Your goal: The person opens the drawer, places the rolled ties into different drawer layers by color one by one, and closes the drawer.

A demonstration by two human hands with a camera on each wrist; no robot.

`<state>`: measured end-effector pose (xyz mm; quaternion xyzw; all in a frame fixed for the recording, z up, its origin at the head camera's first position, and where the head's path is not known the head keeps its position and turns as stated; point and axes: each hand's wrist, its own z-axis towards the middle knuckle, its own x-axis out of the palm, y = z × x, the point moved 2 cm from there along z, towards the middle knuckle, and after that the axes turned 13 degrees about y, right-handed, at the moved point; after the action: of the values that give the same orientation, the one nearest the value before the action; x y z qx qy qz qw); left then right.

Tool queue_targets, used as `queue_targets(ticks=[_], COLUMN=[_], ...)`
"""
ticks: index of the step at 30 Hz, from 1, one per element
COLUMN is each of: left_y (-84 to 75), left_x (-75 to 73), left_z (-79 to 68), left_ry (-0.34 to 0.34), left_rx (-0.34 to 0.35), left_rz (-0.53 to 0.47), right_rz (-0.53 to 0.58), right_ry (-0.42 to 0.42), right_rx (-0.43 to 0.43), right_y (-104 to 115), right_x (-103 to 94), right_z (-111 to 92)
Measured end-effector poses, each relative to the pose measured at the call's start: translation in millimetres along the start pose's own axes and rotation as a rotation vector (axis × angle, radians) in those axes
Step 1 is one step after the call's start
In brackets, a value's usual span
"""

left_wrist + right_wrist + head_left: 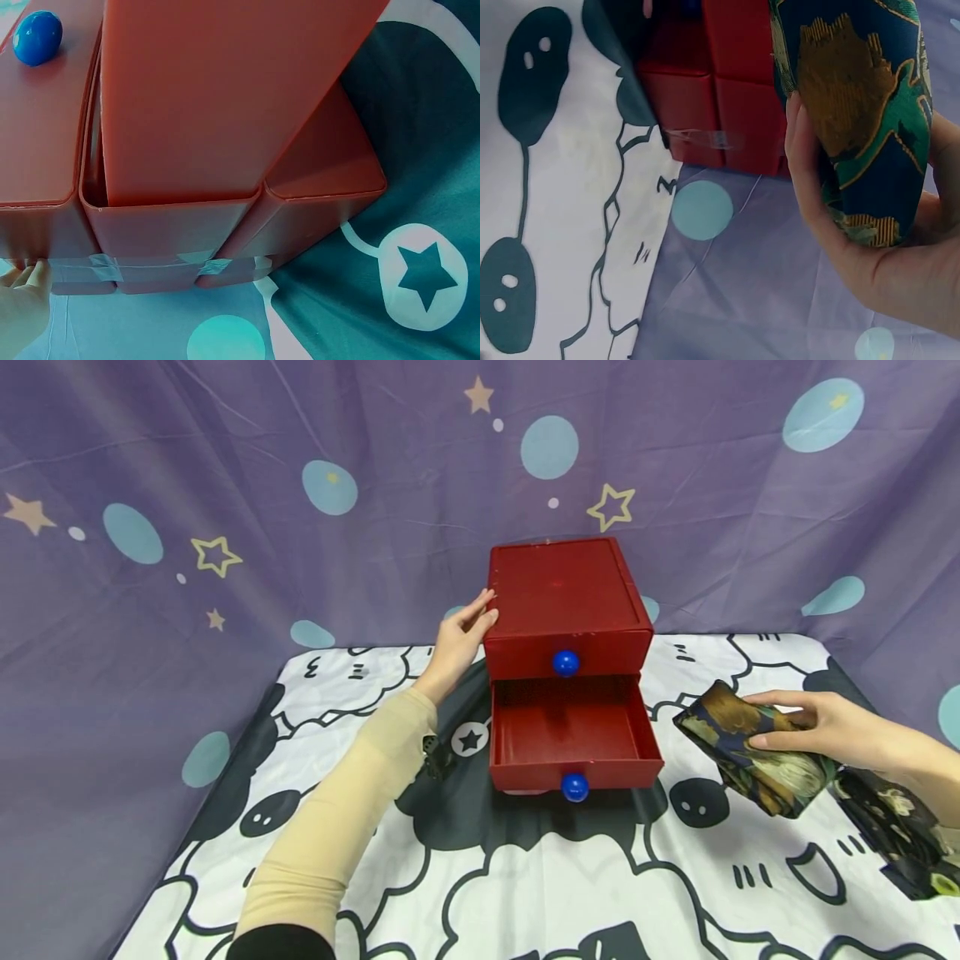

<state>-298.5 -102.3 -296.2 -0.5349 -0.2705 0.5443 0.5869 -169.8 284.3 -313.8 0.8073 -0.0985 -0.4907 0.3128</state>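
Patterned cloth [753, 768], long axis slanting toward drawer box [558, 589], right fingers [782, 697] gripping it, left fingers [472, 608] straight

Extends left arm [341, 806], sleeved in cream, from near left to the far middle, holding left hand [456, 645] out with fingers [469, 607] straight and thumb apart. Reaches in from the right with bare right wrist [903, 750], pointing right hand [828, 727] left, gripping between far-side fingers and near-side thumb.

A beige sleeve [337, 827] stretches behind the left hand [453, 647], a dark device [432, 755] near the wrist, black cloth [281, 942] farther back.
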Motion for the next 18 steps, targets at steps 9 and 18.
queue_targets(ticks=[9, 18], left_y=[1.3, 0.7], left_x=[0.0, -0.4], left_z=[1.7, 0.3], left_ry=[0.001, 0.006], left_rx=[-0.008, -0.001], left_rz=[0.0, -0.014], right_rz=[0.046, 0.066], right_ry=[0.032, 0.093], right_rx=[-0.032, -0.057], right_y=[18.2, 44.1], right_x=[-9.4, -13.0], right_z=[9.3, 27.1])
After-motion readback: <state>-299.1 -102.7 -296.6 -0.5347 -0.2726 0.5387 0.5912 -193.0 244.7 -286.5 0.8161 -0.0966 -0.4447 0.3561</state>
